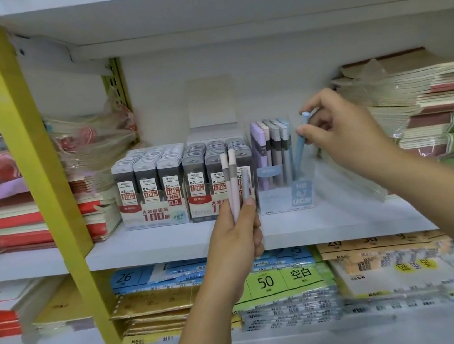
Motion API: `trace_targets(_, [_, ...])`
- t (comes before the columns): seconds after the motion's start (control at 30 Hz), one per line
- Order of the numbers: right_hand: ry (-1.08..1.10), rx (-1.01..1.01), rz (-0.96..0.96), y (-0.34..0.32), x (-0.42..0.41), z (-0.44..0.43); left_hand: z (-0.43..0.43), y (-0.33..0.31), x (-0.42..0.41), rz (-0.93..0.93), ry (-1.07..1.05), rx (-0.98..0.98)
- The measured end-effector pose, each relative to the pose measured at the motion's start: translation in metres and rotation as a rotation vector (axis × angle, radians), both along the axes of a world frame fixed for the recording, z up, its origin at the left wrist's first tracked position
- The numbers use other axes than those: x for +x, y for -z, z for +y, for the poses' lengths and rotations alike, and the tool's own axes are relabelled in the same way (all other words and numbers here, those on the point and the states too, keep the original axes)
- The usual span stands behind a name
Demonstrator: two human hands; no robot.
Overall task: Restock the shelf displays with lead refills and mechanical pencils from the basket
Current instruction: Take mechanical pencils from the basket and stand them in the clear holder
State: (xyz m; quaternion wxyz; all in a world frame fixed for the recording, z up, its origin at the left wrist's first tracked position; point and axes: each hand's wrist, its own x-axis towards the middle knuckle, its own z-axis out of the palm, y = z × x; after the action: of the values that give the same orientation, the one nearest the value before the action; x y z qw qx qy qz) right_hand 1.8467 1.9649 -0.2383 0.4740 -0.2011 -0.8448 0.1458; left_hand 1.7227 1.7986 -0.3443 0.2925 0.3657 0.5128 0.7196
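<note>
Right hand (342,132) is pinching a blue mechanical pencil (299,147) near its cap end, thumb and fingers closing on it. The pencil is leaning. Its lower end is sitting inside the clear display box (284,193) just below and left of that hand, on the box's right side. The box is also holding a row of upright pencils (271,142) (purple, pink, grey and pale blue caps), packed toward its left.

Left hand (237,234) is gripping a small bunch of pencils (231,182), two pink and one grey-blue. They are standing upright, with the fingers wrapping their lower halves and the tops sticking out above the fist. The bunch is covering part of the 0.7 lead refill display (205,174) right behind this hand. The 0.5 lead refill display (149,188) is standing just left of that one, side by side with it. Both are showing rows of dark refill cases, and the clear display box is next on the right. All three are sitting on the white shelf board (158,248).

Right of the right hand, stacked notebooks (430,114) are lying flat, some in clear wrap. Far left of the left hand, past a yellow upright (26,141), red and white notebooks (37,221) are piling up. Below the left hand, flat paper packs (278,278) are lying on the lower shelf (blue, green, gold and orange).
</note>
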Motion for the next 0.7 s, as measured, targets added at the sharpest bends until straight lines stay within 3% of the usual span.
trace_targets(0.4, [0.172,0.16,0.016,0.014,-0.011,0.008,-0.002,0.004,-0.003,0.025,0.025,0.028])
trace_targets(0.57, [0.175,0.085,-0.073,0.018,-0.009,0.005,-0.003,0.003,0.0,-0.01,0.046,0.041])
trace_targets(0.7, [0.107,0.035,0.056,0.021,0.004,-0.03,-0.01,-0.005,0.006,-0.039,0.112,0.078])
